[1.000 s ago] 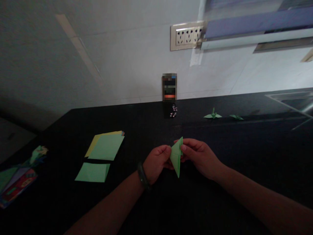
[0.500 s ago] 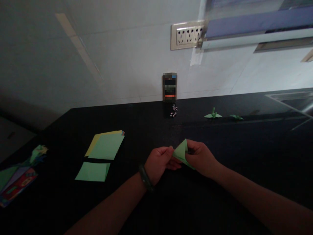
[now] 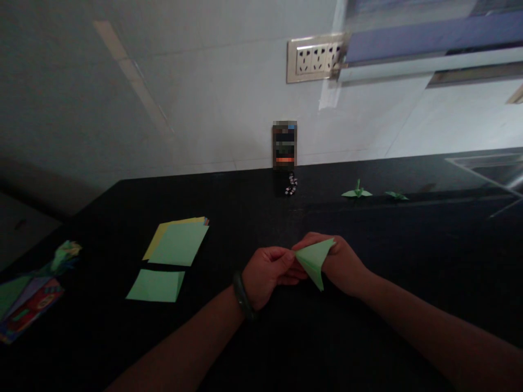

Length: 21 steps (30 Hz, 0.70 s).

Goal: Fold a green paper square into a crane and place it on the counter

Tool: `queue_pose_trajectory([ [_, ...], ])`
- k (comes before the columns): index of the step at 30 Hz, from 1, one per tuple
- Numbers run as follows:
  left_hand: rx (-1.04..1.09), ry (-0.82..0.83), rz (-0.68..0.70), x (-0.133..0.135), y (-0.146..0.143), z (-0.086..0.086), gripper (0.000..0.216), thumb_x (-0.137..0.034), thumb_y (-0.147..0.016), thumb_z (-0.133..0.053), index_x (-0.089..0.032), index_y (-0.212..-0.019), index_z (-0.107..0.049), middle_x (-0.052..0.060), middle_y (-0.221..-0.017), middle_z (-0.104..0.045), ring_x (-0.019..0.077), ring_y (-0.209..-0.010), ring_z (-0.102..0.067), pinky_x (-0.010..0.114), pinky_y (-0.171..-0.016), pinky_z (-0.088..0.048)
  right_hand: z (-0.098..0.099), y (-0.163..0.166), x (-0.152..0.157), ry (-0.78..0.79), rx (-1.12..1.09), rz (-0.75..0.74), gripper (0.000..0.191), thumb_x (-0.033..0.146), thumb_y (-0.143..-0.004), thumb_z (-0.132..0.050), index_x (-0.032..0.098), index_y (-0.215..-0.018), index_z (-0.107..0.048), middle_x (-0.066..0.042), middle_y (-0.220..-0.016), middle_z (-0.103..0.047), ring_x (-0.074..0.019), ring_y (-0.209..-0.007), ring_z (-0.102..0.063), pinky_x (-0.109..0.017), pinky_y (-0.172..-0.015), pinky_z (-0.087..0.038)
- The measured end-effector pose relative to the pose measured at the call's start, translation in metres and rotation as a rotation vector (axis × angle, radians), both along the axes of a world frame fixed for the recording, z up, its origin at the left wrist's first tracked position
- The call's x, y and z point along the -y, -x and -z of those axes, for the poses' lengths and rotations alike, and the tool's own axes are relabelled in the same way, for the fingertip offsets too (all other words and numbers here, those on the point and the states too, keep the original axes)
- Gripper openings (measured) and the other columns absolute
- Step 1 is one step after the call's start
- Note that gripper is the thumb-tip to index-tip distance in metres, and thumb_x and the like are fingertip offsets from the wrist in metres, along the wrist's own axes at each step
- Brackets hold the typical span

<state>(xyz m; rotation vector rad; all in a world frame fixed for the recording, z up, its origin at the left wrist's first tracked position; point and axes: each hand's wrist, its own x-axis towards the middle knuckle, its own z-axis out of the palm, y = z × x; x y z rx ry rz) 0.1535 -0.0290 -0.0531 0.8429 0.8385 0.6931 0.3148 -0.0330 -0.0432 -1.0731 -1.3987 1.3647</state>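
A folded green paper triangle [image 3: 314, 259] is held just above the black counter [image 3: 368, 326] between both hands. My left hand [image 3: 267, 272], with a dark band on its wrist, pinches the paper's left corner with closed fingers. My right hand [image 3: 341, 261] grips the paper from behind on the right, fingers curled round it.
A stack of coloured sheets with green on top [image 3: 177, 242] and a folded green sheet [image 3: 155, 286] lie to the left. A colourful packet [image 3: 28, 299] sits at the far left edge. Two green paper cranes [image 3: 357, 191] stand at the back right, a phone [image 3: 285, 147] leans on the wall.
The green paper has been turned in my hands: it hung point-down and upright a second ago, and now lies flatter with its broad edge toward the right.
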Motion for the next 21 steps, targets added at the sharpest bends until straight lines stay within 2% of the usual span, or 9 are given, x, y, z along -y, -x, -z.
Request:
queue_pose_trajectory([
  [4, 0.004, -0.007, -0.017, 0.0000, -0.0001, 0.0001, 0.034, -0.042, -0.064, -0.070, -0.010, -0.075, -0.063, 0.006, -0.070, -0.067, 0.0133, -0.063, -0.063, 0.023, -0.058, -0.046, 0.0023, -0.0006, -0.0005, -0.041, 0.023, 0.031, 0.012, 0.015, -0.066, -0.060, 0.018, -0.075, -0.068, 0.000, -0.068, -0.059, -0.0100, -0.056, -0.055, -0.022, -0.049, -0.044],
  [13, -0.023, 0.004, -0.064, 0.0009, -0.0022, 0.0004, 0.029, -0.034, -0.060, -0.074, -0.011, -0.075, -0.063, 0.004, -0.067, -0.067, 0.0129, -0.060, -0.063, 0.022, -0.056, -0.046, 0.0037, -0.0016, 0.0030, -0.516, 0.260, 0.137, 0.020, 0.010, -0.068, -0.058, 0.021, -0.082, -0.067, -0.002, -0.077, -0.058, -0.0124, -0.066, -0.058, -0.024, -0.056, -0.047],
  [18, 0.003, 0.033, -0.081, 0.0012, -0.0028, -0.0017, 0.029, -0.032, -0.058, -0.075, -0.011, -0.075, -0.063, 0.003, -0.063, -0.067, 0.0117, -0.056, -0.062, 0.022, -0.054, -0.047, 0.0015, -0.0039, 0.0039, -0.674, 0.381, 0.093, 0.017, 0.009, -0.068, -0.059, 0.019, -0.080, -0.065, -0.003, -0.078, -0.059, -0.0124, -0.066, -0.059, -0.024, -0.056, -0.048],
  [21, 0.012, 0.047, -0.118, 0.0011, -0.0040, -0.0028, 0.029, -0.030, -0.057, -0.076, -0.011, -0.075, -0.064, 0.002, -0.060, -0.065, 0.0108, -0.053, -0.060, 0.022, -0.052, -0.047, 0.0038, -0.0062, 0.0017, -0.826, 0.436, 0.066, 0.017, 0.010, -0.069, -0.061, 0.018, -0.084, -0.064, -0.005, -0.081, -0.058, -0.0131, -0.069, -0.059, -0.024, -0.057, -0.048],
])
